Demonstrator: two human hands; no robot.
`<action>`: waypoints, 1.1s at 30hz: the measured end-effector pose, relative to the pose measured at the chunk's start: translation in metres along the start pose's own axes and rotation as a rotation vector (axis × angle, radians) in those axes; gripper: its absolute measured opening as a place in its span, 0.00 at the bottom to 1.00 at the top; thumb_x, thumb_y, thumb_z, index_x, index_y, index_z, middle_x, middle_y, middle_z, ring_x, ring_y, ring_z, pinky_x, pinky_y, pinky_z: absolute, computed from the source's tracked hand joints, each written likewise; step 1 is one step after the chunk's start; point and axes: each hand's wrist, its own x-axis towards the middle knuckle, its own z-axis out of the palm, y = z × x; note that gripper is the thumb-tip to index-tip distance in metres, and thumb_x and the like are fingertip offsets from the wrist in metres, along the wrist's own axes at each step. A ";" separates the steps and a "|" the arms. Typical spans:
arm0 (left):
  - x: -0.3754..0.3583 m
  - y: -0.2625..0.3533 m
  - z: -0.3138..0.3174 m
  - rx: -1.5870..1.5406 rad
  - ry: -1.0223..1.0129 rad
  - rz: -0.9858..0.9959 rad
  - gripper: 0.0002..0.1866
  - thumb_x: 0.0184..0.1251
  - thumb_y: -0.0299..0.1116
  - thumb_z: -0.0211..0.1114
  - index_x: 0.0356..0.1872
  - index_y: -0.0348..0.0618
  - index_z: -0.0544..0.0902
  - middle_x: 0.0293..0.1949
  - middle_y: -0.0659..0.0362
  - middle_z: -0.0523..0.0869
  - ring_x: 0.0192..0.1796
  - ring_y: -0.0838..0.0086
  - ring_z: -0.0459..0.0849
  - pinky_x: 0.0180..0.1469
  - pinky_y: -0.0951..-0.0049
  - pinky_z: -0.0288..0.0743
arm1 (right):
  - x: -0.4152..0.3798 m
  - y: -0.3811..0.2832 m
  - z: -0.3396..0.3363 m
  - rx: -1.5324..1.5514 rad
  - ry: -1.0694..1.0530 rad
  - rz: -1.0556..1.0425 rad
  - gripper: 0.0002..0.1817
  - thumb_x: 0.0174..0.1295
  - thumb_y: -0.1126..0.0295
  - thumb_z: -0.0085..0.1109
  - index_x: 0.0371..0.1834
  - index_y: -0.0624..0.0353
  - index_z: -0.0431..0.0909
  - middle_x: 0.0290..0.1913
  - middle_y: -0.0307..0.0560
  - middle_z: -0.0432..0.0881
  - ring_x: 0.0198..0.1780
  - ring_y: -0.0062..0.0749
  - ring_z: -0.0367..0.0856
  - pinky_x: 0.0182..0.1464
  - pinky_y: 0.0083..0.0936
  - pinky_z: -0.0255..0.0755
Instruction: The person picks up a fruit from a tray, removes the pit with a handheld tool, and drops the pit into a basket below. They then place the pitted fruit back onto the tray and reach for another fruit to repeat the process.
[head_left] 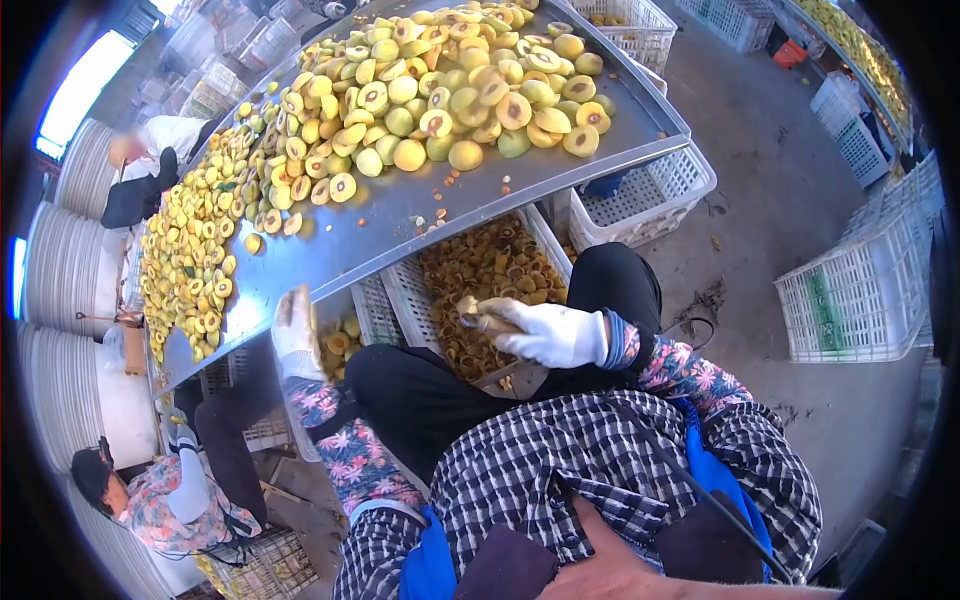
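Observation:
My right hand (555, 335), in a white glove with stained fingertips, is closed over a crate of brownish fruit pieces (490, 255). A small metal-tipped tool (469, 320) sticks out from its fingers, with a pale piece beside the tip; the fingers hide most of the tool. My left hand (295, 335), also gloved, is raised at the near edge of the metal table (400, 225), its fingers stretched upward. Halved yellow-green fruit (400, 118), some showing reddish-brown centres, is heaped on the table beyond both hands.
White crates (640, 195) stand under and beside the table, and a stacked pair (855, 300) at right. One person (165, 490) sits at lower left, another (165, 150) at far left. Another person's bare hand (600, 565) reaches in at my front. A cable crosses my checked top.

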 end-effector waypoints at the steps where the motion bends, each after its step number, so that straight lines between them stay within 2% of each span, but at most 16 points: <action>1: 0.006 0.007 -0.009 0.333 -0.039 -0.162 0.22 0.63 0.40 0.67 0.52 0.35 0.78 0.51 0.51 0.81 0.50 0.68 0.80 0.53 0.68 0.75 | -0.004 -0.005 0.002 -0.212 0.024 -0.002 0.28 0.69 0.61 0.50 0.69 0.58 0.56 0.48 0.57 0.82 0.40 0.44 0.85 0.44 0.35 0.76; 2: 0.018 -0.001 -0.014 0.426 -0.066 -0.075 0.24 0.62 0.40 0.68 0.54 0.36 0.78 0.52 0.51 0.81 0.52 0.68 0.80 0.55 0.68 0.73 | 0.001 0.003 0.007 -0.224 -0.024 -0.010 0.28 0.68 0.65 0.49 0.70 0.57 0.54 0.56 0.63 0.78 0.47 0.54 0.83 0.47 0.40 0.76; 3: 0.033 -0.010 -0.010 0.515 -0.091 0.017 0.25 0.61 0.39 0.68 0.57 0.36 0.77 0.54 0.50 0.81 0.54 0.67 0.79 0.57 0.68 0.72 | 0.004 0.008 0.013 -0.155 -0.023 -0.025 0.27 0.68 0.67 0.49 0.69 0.56 0.55 0.54 0.62 0.79 0.46 0.58 0.81 0.47 0.41 0.76; 5: 0.043 -0.005 0.035 0.394 -0.247 0.260 0.27 0.61 0.41 0.68 0.59 0.38 0.76 0.56 0.50 0.80 0.55 0.65 0.80 0.59 0.68 0.71 | 0.012 0.022 0.019 -0.334 0.011 -0.103 0.27 0.66 0.68 0.51 0.67 0.56 0.57 0.51 0.61 0.80 0.44 0.55 0.82 0.45 0.40 0.76; 8: 0.021 0.076 0.139 0.578 -0.495 0.385 0.26 0.63 0.41 0.66 0.59 0.38 0.76 0.60 0.49 0.78 0.59 0.61 0.79 0.62 0.65 0.70 | 0.015 0.036 0.028 -0.447 0.035 -0.141 0.26 0.65 0.68 0.53 0.66 0.56 0.59 0.48 0.59 0.80 0.43 0.54 0.82 0.44 0.40 0.76; 10: 0.037 0.064 0.204 0.728 -0.556 0.743 0.28 0.61 0.39 0.66 0.62 0.41 0.73 0.63 0.49 0.75 0.62 0.57 0.76 0.64 0.62 0.69 | 0.009 0.007 0.018 -0.368 -0.036 -0.034 0.25 0.65 0.68 0.52 0.65 0.57 0.61 0.50 0.58 0.80 0.47 0.53 0.81 0.48 0.39 0.76; 11: 0.037 0.071 0.228 0.696 -0.682 0.715 0.30 0.61 0.41 0.66 0.63 0.38 0.72 0.65 0.47 0.71 0.65 0.53 0.71 0.68 0.63 0.65 | 0.007 -0.004 0.013 -0.286 -0.106 0.065 0.23 0.66 0.68 0.51 0.64 0.58 0.62 0.53 0.56 0.80 0.50 0.52 0.80 0.52 0.38 0.75; 13: 0.067 0.031 0.281 0.792 -0.597 0.881 0.32 0.58 0.42 0.67 0.64 0.41 0.71 0.65 0.44 0.70 0.63 0.49 0.72 0.67 0.59 0.65 | 0.005 0.005 0.016 -0.335 -0.044 -0.043 0.23 0.66 0.68 0.52 0.64 0.59 0.62 0.53 0.57 0.80 0.50 0.52 0.81 0.52 0.38 0.75; 16: 0.075 0.026 0.309 1.006 -0.621 0.662 0.35 0.54 0.42 0.70 0.63 0.42 0.71 0.59 0.43 0.76 0.61 0.49 0.74 0.64 0.58 0.68 | -0.001 0.003 0.012 -0.277 -0.023 -0.092 0.24 0.65 0.68 0.53 0.64 0.60 0.62 0.52 0.59 0.80 0.51 0.52 0.80 0.52 0.38 0.75; 19: 0.083 0.029 0.291 0.783 -0.735 0.604 0.33 0.54 0.44 0.70 0.61 0.41 0.72 0.51 0.46 0.82 0.54 0.53 0.80 0.57 0.60 0.75 | -0.008 0.002 0.005 -0.226 0.051 -0.160 0.23 0.64 0.70 0.53 0.61 0.63 0.62 0.54 0.59 0.80 0.52 0.55 0.80 0.52 0.39 0.74; 20: 0.087 0.021 0.282 0.462 -0.748 0.354 0.30 0.58 0.46 0.69 0.58 0.40 0.74 0.44 0.51 0.85 0.43 0.63 0.85 0.42 0.66 0.80 | -0.008 0.004 0.006 -0.220 0.075 -0.089 0.23 0.64 0.69 0.53 0.61 0.64 0.61 0.54 0.57 0.80 0.53 0.54 0.80 0.52 0.38 0.75; 21: 0.058 0.061 0.262 0.266 -0.719 0.069 0.24 0.65 0.48 0.63 0.54 0.41 0.77 0.42 0.56 0.85 0.34 0.73 0.84 0.29 0.75 0.77 | -0.013 -0.011 0.000 -0.234 0.133 -0.012 0.24 0.64 0.68 0.54 0.61 0.63 0.62 0.52 0.58 0.81 0.52 0.53 0.81 0.51 0.38 0.76; 23: 0.061 0.047 0.228 -0.395 -0.809 -0.165 0.22 0.69 0.52 0.57 0.48 0.43 0.80 0.36 0.58 0.86 0.29 0.72 0.82 0.29 0.76 0.76 | -0.012 -0.009 -0.005 -0.223 0.271 -0.125 0.23 0.64 0.66 0.54 0.60 0.62 0.63 0.46 0.60 0.82 0.47 0.54 0.82 0.47 0.38 0.77; 25: 0.025 0.069 0.188 -0.640 -0.650 -0.458 0.23 0.72 0.55 0.48 0.48 0.46 0.80 0.36 0.59 0.86 0.26 0.75 0.80 0.23 0.80 0.70 | -0.008 -0.027 -0.013 -0.252 0.348 -0.063 0.23 0.64 0.64 0.56 0.59 0.62 0.65 0.35 0.61 0.82 0.39 0.55 0.83 0.41 0.40 0.77; 31: -0.043 0.054 0.147 -0.829 -0.743 -0.386 0.26 0.73 0.55 0.45 0.54 0.44 0.78 0.40 0.54 0.86 0.26 0.76 0.80 0.20 0.81 0.67 | 0.033 -0.035 -0.010 -0.466 0.668 -0.380 0.22 0.63 0.67 0.59 0.57 0.62 0.65 0.32 0.59 0.82 0.34 0.54 0.83 0.35 0.38 0.77; 33: -0.058 0.059 0.151 -0.898 -0.558 -0.495 0.26 0.75 0.54 0.43 0.53 0.43 0.78 0.40 0.55 0.86 0.31 0.77 0.82 0.25 0.82 0.70 | 0.042 -0.040 -0.004 -0.517 0.682 -0.364 0.21 0.63 0.67 0.59 0.56 0.61 0.66 0.31 0.58 0.82 0.32 0.53 0.83 0.33 0.39 0.76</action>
